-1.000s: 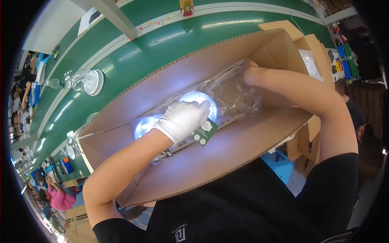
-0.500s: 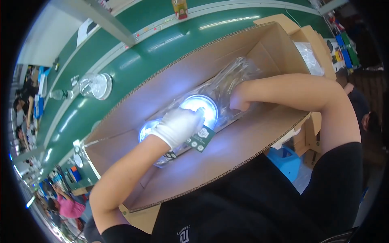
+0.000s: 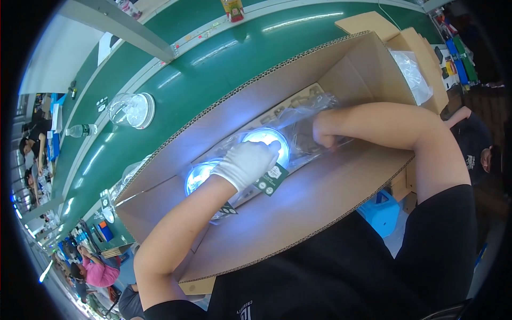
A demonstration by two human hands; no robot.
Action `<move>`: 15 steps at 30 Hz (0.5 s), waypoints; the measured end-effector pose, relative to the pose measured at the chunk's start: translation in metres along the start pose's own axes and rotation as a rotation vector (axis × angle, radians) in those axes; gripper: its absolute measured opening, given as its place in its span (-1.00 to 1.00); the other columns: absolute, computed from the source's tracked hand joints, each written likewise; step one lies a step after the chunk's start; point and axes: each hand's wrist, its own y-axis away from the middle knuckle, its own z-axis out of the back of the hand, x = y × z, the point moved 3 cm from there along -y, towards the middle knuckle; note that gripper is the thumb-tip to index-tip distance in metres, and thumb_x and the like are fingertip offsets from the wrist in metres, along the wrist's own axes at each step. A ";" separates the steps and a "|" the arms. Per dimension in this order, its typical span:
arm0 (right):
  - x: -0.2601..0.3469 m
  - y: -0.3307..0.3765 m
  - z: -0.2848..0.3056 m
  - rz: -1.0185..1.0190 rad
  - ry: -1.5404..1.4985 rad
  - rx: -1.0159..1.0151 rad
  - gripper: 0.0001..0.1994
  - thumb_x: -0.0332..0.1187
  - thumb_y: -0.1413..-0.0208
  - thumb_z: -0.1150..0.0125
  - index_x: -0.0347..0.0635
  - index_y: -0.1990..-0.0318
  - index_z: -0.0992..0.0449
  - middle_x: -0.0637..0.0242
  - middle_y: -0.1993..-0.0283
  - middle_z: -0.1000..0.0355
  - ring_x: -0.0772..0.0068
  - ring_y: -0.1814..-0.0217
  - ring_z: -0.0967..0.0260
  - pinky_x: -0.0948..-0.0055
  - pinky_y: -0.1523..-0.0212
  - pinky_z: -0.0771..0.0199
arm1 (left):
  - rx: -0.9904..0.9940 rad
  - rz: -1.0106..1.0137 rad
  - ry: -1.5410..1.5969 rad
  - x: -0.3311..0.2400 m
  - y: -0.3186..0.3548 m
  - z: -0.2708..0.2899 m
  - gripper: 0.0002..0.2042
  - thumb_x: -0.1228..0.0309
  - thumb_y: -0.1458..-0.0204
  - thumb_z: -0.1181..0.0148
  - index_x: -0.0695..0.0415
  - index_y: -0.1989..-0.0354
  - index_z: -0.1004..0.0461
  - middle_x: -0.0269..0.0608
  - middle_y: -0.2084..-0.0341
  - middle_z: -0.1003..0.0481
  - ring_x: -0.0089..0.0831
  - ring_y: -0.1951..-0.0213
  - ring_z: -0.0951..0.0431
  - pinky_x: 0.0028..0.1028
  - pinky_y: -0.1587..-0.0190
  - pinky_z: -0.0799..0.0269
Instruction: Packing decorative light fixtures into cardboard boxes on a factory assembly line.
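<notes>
A long, open cardboard box (image 3: 298,205) stands before me, with both my arms reaching into it. My left hand (image 3: 248,162), in a white glove, is closed on a glowing round lamp (image 3: 271,140), its fingertips pressed to the bright face. From this lamp hangs a dark green card tag (image 3: 272,181). Left of the hand lies a second lit lamp (image 3: 198,178), partly covered by my forearm and wrist. My right hand (image 3: 324,130) is curled into the clear plastic bag (image 3: 304,125), its fingertips partly hidden. Beneath the plastic, a pale tray (image 3: 288,106) with shaped hollows shows.
Beyond the box runs a green workbench (image 3: 224,80) with a clear domed jar (image 3: 140,111), a plastic bottle (image 3: 81,130) and a drink bottle (image 3: 233,9). Cardboard flaps (image 3: 421,58) rise at the right. A blue stool (image 3: 381,213) stands below. Other people (image 3: 100,273) are at left and right.
The plastic bag has shifted, and more of the hollowed tray shows at the box's far side. My left hand stays at the lit lamp. The whole view has tilted slightly.
</notes>
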 end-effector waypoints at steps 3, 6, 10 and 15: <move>-0.065 -0.040 -0.035 -0.164 0.000 -0.200 -0.66 -0.21 0.25 -0.48 0.02 0.20 -0.71 0.22 0.18 -0.63 0.20 0.12 -0.57 0.09 0.21 -0.53 | -0.021 -0.047 -0.039 -0.010 -0.011 0.008 -0.77 0.21 -0.23 -0.05 0.13 0.21 -0.40 -0.01 0.60 -0.54 -0.01 0.53 -0.60 -0.09 0.45 -0.54; -0.092 -0.059 -0.027 -0.219 -0.004 -0.342 -0.72 -0.34 0.32 -0.46 0.00 0.30 -0.73 0.22 0.20 -0.64 0.25 0.21 -0.58 0.12 0.31 -0.53 | -0.019 -0.027 -0.026 -0.009 -0.011 0.005 -0.77 0.21 -0.23 -0.05 0.13 0.22 -0.40 -0.02 0.61 -0.54 -0.02 0.53 -0.60 -0.11 0.45 -0.54; -0.095 -0.056 -0.017 -0.256 -0.094 -0.493 -0.55 -0.17 0.08 -0.38 -0.03 -0.03 -0.63 0.17 0.06 -0.60 0.16 0.00 -0.56 0.17 0.03 -0.56 | 0.014 -0.009 -0.023 -0.008 -0.009 0.005 -0.77 0.20 -0.23 -0.05 0.13 0.19 -0.40 -0.01 0.57 -0.56 -0.02 0.52 -0.61 -0.11 0.43 -0.55; -0.073 -0.043 -0.024 -0.194 0.448 -0.488 -0.55 -0.09 -0.01 -0.34 0.09 -0.09 -0.61 0.30 -0.22 -0.46 0.10 -0.32 -0.34 -0.05 -0.27 -0.28 | 0.065 0.017 0.019 -0.002 -0.003 0.000 -0.77 0.23 -0.22 -0.04 0.10 0.09 -0.44 0.00 0.51 -0.58 -0.02 0.45 -0.63 -0.09 0.38 -0.56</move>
